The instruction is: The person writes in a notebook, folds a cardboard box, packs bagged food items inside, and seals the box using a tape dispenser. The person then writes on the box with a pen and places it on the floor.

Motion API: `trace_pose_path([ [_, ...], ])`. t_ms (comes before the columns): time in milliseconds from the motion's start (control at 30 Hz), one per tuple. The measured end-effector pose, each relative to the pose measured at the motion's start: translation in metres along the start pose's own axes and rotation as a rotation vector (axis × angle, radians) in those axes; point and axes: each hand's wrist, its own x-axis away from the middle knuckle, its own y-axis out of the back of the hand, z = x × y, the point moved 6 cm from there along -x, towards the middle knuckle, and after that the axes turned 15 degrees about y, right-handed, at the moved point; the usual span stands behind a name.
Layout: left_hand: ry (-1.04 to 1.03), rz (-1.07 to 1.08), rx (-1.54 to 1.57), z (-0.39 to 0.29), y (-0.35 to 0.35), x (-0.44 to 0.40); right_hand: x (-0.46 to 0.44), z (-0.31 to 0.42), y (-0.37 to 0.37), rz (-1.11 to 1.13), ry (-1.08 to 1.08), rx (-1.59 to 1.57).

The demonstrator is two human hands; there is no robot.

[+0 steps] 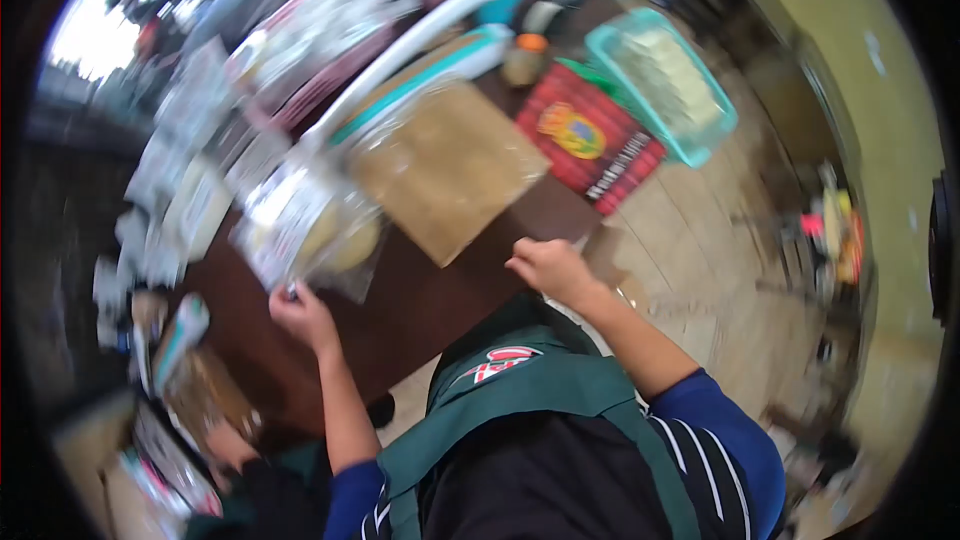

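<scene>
My left hand [303, 318] is closed in a pinch at the near edge of a clear plastic bag [315, 230], which holds pale round flat pieces and a printed label. My right hand [552, 268] is curled closed above the table's near edge, apart from the bag; whatever its fingers hold, if anything, is hidden. Between and beyond both hands lies a flat brown sheet [450, 170] with clear plastic on it. Behind the sheet rests a long white-and-teal device [415, 45] that looks like a bag sealer.
A red plaid printed packet [590, 135] lies on the dark table [400, 330], near a teal tub [720, 130] of pale contents. An orange-capped jar [524, 60] stands behind. A pink crate [330, 70] holds plastic bags. Another person's hand [230, 445] is at lower left.
</scene>
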Motion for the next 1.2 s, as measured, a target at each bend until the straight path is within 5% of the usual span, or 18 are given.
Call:
trace_pose_path([
  [67, -0.045, 0.189, 0.067, -0.022, -0.005, 0.038, 0.02, 0.003, -0.001, 0.02, -0.052, 0.089],
  [200, -0.553, 0.624, 0.103, -0.073, -0.029, 0.136, 0.05, -0.001, 0.005, -0.058, -0.156, 0.083],
  [267, -0.637, 0.808, 0.136, -0.092, -0.037, 0.175, 0.055, -0.004, 0.017, -0.1, -0.149, 0.089],
  [467, -0.665, 0.81, 0.197, -0.15, -0.054, 0.195, 0.045, -0.046, 0.054, -0.214, -0.107, 0.163],
  [533, -0.659, 0.751, 0.184, -0.161, -0.05, 0.189, 0.04, -0.064, 0.052, -0.183, -0.147, 0.123],
  [600, -0.445, 0.897, 0.126, -0.151, -0.054, 0.188, 0.042, -0.072, 0.024, -0.108, -0.02, -0.016],
  [667, -0.594, 0.89, 0.119, -0.135, -0.056, 0.195, 0.047, -0.064, 0.001, 0.035, -0.046, -0.154],
  [800, -0.763, 1.166, -0.441, -0.082, -0.066, 0.234, 0.076, -0.051, -0.036, 0.32, -0.049, -0.241],
  [833, -0.52, 1.381, -0.551, -0.077, -0.066, 0.247, 0.088, -0.063, -0.046, 0.301, -0.065, -0.26],
  [933, -0.111, 1.685, -0.954, -0.005, -0.081, 0.264, 0.153, -0.094, -0.119, 0.812, -0.086, -0.457],
  [1000, -0.346, 1.886, -0.782, 0.08, -0.107, 0.258, 0.205, -0.117, -0.162, 0.914, -0.239, -0.735],
  [1067, -0.567, 2.09, -0.588, 0.092, -0.107, 0.262, 0.233, -0.133, -0.163, 0.723, -0.389, -0.748],
  [1133, -0.128, 2.271, -0.756, 0.08, -0.117, 0.282, 0.254, -0.139, -0.167, 0.72, -0.505, -0.87],
  [1200, 0.028, 2.099, -0.764, 0.014, -0.11, 0.304, 0.277, -0.143, -0.176, 0.628, -0.678, -0.846],
])
